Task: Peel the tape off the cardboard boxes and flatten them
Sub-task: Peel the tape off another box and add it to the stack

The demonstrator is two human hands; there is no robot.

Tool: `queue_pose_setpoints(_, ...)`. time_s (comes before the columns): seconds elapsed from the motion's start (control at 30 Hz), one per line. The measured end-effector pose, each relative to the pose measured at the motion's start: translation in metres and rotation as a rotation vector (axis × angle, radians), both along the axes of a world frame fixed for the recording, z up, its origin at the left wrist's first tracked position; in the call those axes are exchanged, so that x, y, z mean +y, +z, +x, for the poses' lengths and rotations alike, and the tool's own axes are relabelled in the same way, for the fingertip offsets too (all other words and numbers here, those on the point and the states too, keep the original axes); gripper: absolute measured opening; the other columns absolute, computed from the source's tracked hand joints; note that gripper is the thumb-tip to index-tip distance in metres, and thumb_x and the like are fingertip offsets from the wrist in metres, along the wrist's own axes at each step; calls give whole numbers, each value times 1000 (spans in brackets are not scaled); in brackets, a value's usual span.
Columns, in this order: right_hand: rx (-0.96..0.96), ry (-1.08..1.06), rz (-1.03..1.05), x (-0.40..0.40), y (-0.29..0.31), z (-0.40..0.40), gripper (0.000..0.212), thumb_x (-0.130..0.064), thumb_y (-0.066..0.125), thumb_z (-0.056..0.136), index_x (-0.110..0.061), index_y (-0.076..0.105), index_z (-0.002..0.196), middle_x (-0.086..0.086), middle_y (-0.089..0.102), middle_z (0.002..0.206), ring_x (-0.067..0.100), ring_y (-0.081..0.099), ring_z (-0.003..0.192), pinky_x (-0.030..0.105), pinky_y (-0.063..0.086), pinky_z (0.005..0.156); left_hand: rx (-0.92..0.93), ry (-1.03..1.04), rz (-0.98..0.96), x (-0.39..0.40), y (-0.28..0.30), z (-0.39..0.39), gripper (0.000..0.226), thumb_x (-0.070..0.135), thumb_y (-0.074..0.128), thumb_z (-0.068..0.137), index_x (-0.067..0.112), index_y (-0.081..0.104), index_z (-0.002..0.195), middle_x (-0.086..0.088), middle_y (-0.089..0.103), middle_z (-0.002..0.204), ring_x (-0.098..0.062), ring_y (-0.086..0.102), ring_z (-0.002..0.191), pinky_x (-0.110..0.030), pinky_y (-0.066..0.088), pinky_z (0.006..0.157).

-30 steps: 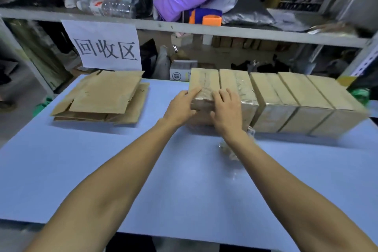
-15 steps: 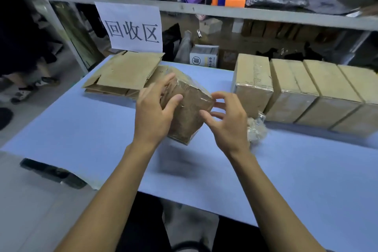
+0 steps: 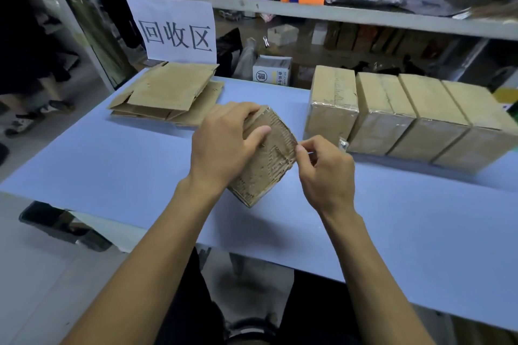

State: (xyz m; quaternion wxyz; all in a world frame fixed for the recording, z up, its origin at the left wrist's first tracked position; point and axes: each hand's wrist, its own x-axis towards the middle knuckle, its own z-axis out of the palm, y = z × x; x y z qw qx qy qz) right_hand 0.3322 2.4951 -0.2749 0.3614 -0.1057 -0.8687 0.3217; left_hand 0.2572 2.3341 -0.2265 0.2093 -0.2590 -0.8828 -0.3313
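Note:
A small taped cardboard box (image 3: 269,162) is held tilted above the blue table (image 3: 126,165). My left hand (image 3: 224,143) grips it from the top and left, thumb across its face. My right hand (image 3: 322,168) pinches at the box's right edge with thumb and forefinger, where the clear tape lies. A row of several taped boxes (image 3: 392,112) stands at the right of the table. Flattened boxes (image 3: 168,92) are stacked at the back left.
A crumpled ball of clear tape (image 3: 342,145) lies in front of the row. Behind the table runs a cluttered shelf (image 3: 308,12) with a paper sign (image 3: 176,31). A person's legs (image 3: 28,109) stand at the far left. The table's near edge is close to my body.
I lifted the leftmost box from the row and brought it toward me. My left hand now wraps its top, and my right hand has closed into a pinch at its right edge.

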Motion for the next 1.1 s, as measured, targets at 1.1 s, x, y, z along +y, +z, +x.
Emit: queue_pose_setpoints(1.1, 18, 40, -330, 13, -19, 24, 7, -6, 70, 85, -13, 71, 83, -11, 68, 75, 5, 64, 71, 21, 51, 68, -10, -255, -352, 29, -2, 12, 30, 51, 72, 82, 35, 71, 107, 10, 71, 104, -25, 63, 94, -29, 30, 67)
